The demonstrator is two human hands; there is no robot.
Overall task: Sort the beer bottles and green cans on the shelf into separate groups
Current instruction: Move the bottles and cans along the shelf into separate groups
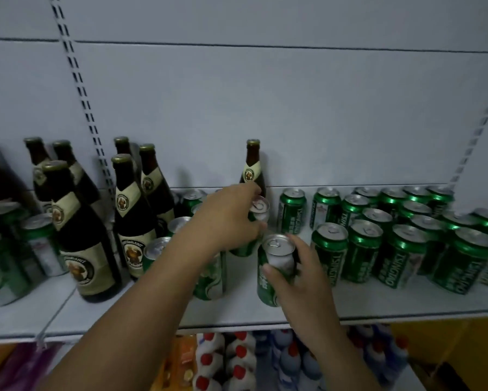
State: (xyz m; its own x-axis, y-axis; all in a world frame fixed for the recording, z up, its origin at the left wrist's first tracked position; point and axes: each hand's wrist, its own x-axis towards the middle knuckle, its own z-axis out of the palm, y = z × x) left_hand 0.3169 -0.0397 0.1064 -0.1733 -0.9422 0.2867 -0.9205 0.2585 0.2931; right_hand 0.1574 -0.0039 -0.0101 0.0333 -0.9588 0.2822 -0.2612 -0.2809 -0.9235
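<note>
Left hand point(229, 218) curls its fingers round the back can point(261, 207). Right hand point(304, 270) grips the front can point(278, 261) near the shelf's point(237, 313) front edge.

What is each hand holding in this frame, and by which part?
The left hand grips the rear green can round its upper side. The right hand grips the front green can round its body, below the rim.

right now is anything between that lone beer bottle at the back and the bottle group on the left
Yes. Several green cans stand between the lone bottle and the bottle group, and the left hand, gripping another can, is in front of it.
</note>
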